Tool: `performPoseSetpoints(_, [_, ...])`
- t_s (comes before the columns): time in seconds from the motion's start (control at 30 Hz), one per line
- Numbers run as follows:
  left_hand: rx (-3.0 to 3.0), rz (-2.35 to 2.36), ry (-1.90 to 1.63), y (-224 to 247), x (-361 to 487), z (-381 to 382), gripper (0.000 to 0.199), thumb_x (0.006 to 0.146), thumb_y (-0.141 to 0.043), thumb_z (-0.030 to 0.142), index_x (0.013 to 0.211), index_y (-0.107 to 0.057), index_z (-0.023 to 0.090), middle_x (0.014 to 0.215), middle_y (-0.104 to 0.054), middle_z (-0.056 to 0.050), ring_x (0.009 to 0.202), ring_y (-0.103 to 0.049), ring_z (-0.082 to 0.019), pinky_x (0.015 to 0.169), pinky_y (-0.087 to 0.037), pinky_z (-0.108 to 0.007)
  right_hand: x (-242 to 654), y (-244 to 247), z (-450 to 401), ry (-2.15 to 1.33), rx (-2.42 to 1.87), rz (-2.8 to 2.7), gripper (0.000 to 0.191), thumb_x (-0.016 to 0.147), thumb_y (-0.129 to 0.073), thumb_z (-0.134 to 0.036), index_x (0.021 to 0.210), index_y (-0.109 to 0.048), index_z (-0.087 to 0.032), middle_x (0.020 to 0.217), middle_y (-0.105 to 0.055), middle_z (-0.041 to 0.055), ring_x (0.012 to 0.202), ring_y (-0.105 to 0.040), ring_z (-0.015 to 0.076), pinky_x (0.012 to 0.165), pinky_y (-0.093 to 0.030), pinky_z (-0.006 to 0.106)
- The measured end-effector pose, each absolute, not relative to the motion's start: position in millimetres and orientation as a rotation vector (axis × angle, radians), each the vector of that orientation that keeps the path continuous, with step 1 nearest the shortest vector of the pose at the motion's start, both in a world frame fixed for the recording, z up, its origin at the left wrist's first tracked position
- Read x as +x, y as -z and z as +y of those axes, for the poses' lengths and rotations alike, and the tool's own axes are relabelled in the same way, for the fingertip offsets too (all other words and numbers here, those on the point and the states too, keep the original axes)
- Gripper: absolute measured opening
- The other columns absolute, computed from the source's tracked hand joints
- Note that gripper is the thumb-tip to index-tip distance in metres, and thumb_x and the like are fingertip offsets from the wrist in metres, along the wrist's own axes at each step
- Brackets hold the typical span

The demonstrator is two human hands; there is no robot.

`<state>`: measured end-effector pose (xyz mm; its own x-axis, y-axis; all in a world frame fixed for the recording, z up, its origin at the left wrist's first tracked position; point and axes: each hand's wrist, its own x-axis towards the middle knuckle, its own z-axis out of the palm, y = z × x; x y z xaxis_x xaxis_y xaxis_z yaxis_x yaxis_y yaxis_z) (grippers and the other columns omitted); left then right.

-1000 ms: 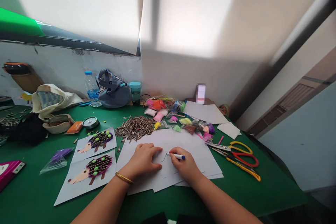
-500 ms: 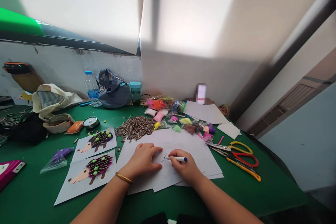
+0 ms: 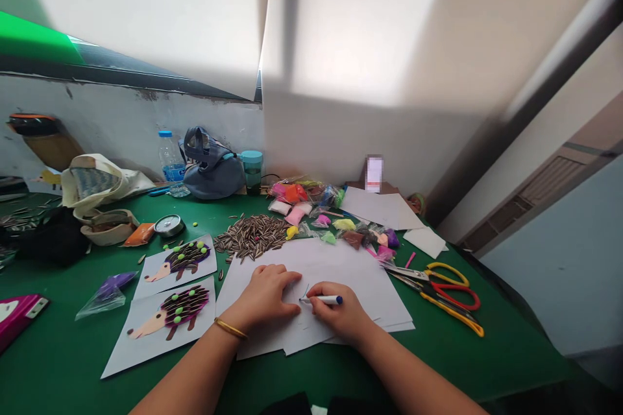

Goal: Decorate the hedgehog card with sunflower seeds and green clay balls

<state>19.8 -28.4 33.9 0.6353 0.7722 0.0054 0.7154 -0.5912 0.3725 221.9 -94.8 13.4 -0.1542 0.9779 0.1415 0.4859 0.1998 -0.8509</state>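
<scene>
**Work area, left to right.** At the lower left of the green work table [image 3: 58, 356], a clear bag of purple material [image 3: 108, 293] lies just beside two hedgehog collages [image 3: 187, 259], made on pale card with dark seeds and green beads. Above them, a loose pile of striped sunflower seeds [image 3: 250, 238] sits against the upper edge of a stack of white paper sheets [image 3: 350, 272], which occupies the lower centre of the table.

**Left hand.** The left hand [image 3: 265, 295], with a gold bangle [image 3: 230, 328] at the wrist, is open and palm-down on the stack, its fingers gently curved.

**Right hand.** The right hand [image 3: 335, 314] is closed around a white marker with a blue end [image 3: 326, 299]. The marker's tip is at the sheet, just beside a thin blue stroke [image 3: 305, 292], close to the left hand.

**Technique.** Flat, even pressure from the left hand should stop the top sheet from creeping. Keep that hand clear of the fresh ink to avoid smudging. A low grip and light, short strokes should give the best line control.

**Right of the stack.** Scissors with red and yellow handles [image 3: 450, 295] lie on the table, below plastic bags of coloured material [image 3: 331, 224].
</scene>
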Motion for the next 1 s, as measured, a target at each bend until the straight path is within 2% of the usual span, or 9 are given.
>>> performPoseSetpoints(1.0, [2.520, 1.201, -0.207, -35.6, 20.4, -28.5, 0.058, 0.067, -0.074, 0.047, 0.122, -0.063, 0.031, 0.107, -0.065, -0.004, 0.108, -0.056, -0.027, 0.096, -0.035, -0.041, 221.1, -17.3, -92.9, -0.883, -1.416, -1.743, 0.017, 0.081, -0.055, -0.022, 0.082, -0.072, -0.021, 0.075, -0.070, -0.0001, 0.071, -0.062, 0.0155, 0.065, -0.045, 0.023])
